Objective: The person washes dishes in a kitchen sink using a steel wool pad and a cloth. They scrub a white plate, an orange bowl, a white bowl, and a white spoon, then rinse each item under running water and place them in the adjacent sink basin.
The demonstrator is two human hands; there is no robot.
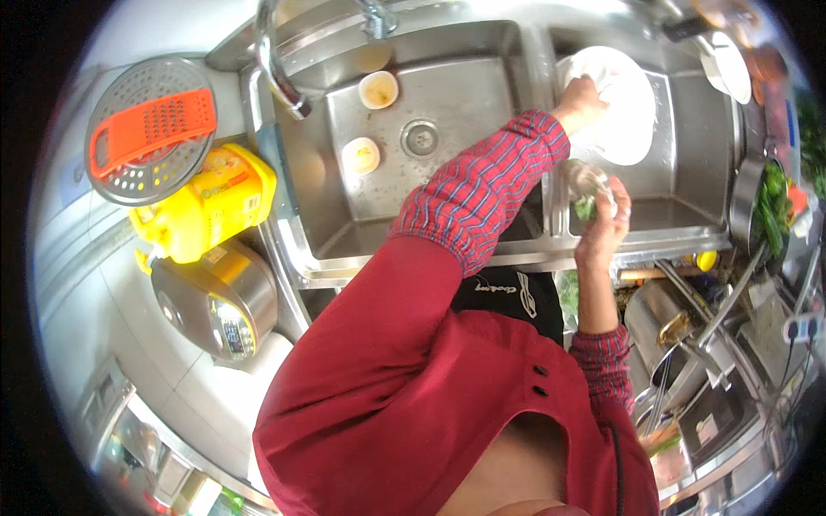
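Observation:
In the right basin of a stainless steel double sink (694,132) lies a round white plate or shallow bowl (629,126). My left hand (579,103) reaches across to its near-left part, over something pale and blurred; its fingertips are lost in the glare, so its grip is unclear. Lower down, beside the sink's divider, my right hand (606,216) has its fingers closed round a blurred, pale crumpled bundle (586,180) with green leaves at its lower end. Two small pale dishes, one upper (379,89) and one lower (360,156), with yellowish residue stand in the left basin.
A chrome faucet (277,71) arches over the left basin. Left of the sink are an orange grater (158,129) on a perforated metal disc, a yellow jug (222,200) and a rice cooker (216,300). To the right, a metal bowl (747,203) holds green vegetables.

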